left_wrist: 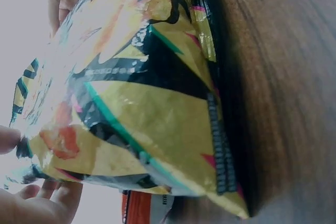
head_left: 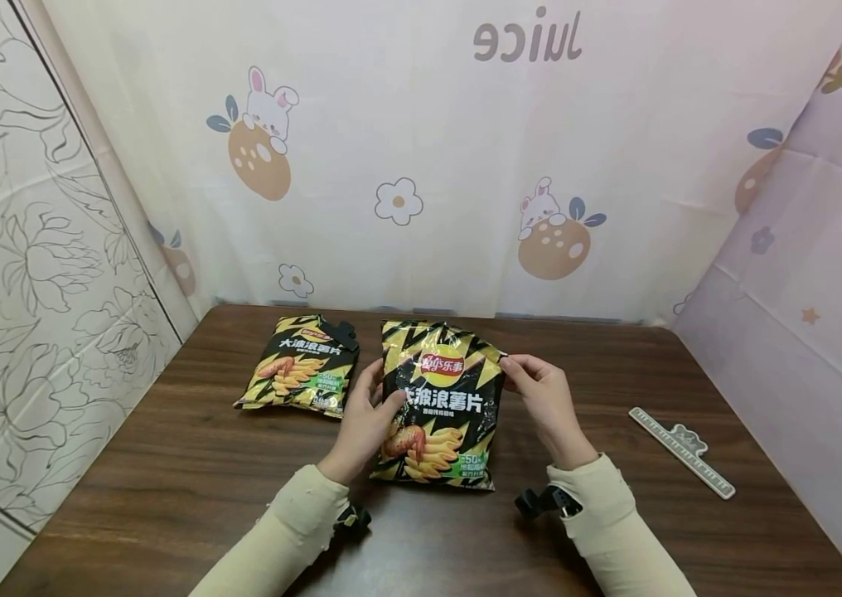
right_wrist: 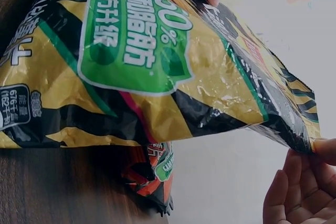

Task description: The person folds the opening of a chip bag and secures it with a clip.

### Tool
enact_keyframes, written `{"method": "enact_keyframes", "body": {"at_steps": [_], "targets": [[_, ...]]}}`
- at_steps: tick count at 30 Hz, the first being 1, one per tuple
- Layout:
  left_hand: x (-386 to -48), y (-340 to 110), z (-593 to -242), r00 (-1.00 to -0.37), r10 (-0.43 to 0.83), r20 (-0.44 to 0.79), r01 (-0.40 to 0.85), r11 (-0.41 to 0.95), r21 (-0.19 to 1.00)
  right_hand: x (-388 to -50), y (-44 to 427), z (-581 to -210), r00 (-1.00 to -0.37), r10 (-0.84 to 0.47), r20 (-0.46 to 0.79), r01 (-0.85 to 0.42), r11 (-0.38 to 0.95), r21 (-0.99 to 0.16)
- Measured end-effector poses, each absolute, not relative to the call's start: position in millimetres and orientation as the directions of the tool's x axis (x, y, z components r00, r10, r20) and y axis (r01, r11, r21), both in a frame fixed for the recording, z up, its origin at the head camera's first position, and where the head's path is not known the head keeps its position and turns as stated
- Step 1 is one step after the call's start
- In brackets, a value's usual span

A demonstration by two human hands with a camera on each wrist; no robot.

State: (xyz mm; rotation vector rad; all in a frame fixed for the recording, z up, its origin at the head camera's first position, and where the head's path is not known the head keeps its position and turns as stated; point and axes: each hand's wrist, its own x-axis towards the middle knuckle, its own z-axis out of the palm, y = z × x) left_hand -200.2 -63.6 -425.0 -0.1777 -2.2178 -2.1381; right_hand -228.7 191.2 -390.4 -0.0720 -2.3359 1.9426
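Observation:
My left hand [head_left: 369, 414] grips the left side of a black-and-yellow bag of potato chips [head_left: 439, 414], thumb on its front and fingers partly hidden behind. At the bag's top right corner, my right hand [head_left: 543, 398] pinches the film between thumb and fingers; the right wrist view shows this pinch too. The bag stands tilted up off the wooden table, its printed front facing me. A second chip bag [head_left: 297, 369] of the same print lies to the left, with a black clip [head_left: 341, 334] at its upper right corner.
A pale long clip with a bear-shaped grip [head_left: 682, 450] lies on the table [head_left: 190, 497] at the right. Behind the held bag, both wrist views catch part of a red-orange packet [right_wrist: 157, 177]. Printed curtains [head_left: 406, 116] stand along the table's back and right sides.

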Motion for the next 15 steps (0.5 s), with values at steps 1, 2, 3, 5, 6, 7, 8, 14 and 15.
{"method": "enact_keyframes", "body": {"at_steps": [1,2,3,5,6,7,8,14,15], "targets": [[-200.3,-64.2,-423.9,-0.99,0.035,0.135,0.136,0.022,0.991,-228.7,190.8,-390.6,-0.993,0.106,0.047,-0.027,0.181,-0.983],[-200.4,-65.0,-422.8,-0.989,0.027,0.147,0.148,0.014,0.989,-228.9,190.4,-390.9,-0.993,0.109,0.045,-0.025,0.179,-0.984],[-200.6,-65.7,-421.5,-0.986,0.025,0.164,0.164,-0.001,0.986,-228.9,190.2,-390.8,-0.993,0.11,0.043,-0.022,0.178,-0.984],[-200.9,-67.6,-417.8,-0.982,0.013,0.187,0.187,-0.018,0.982,-228.7,189.8,-390.6,-0.993,0.113,0.04,-0.019,0.177,-0.984],[-201.3,-68.4,-415.8,-0.981,0.006,0.194,0.194,-0.023,0.981,-228.8,189.8,-390.6,-0.993,0.114,0.039,-0.018,0.177,-0.984],[-201.6,-69.2,-413.7,-0.979,0.0,0.206,0.206,-0.021,0.978,-228.9,189.7,-390.5,-0.993,0.114,0.039,-0.018,0.177,-0.984],[-202.2,-69.9,-411.3,-0.976,-0.007,0.219,0.219,-0.017,0.976,-229.2,189.7,-390.6,-0.993,0.116,0.039,-0.018,0.177,-0.984],[-205.4,-72.6,-393.5,-0.934,-0.057,0.352,0.349,0.05,0.936,-228.7,190.1,-390.4,-0.992,0.117,0.048,-0.027,0.175,-0.984],[-206.1,-72.9,-390.3,-0.922,-0.066,0.382,0.377,0.068,0.924,-228.2,190.0,-390.1,-0.992,0.115,0.049,-0.029,0.174,-0.984]]}}
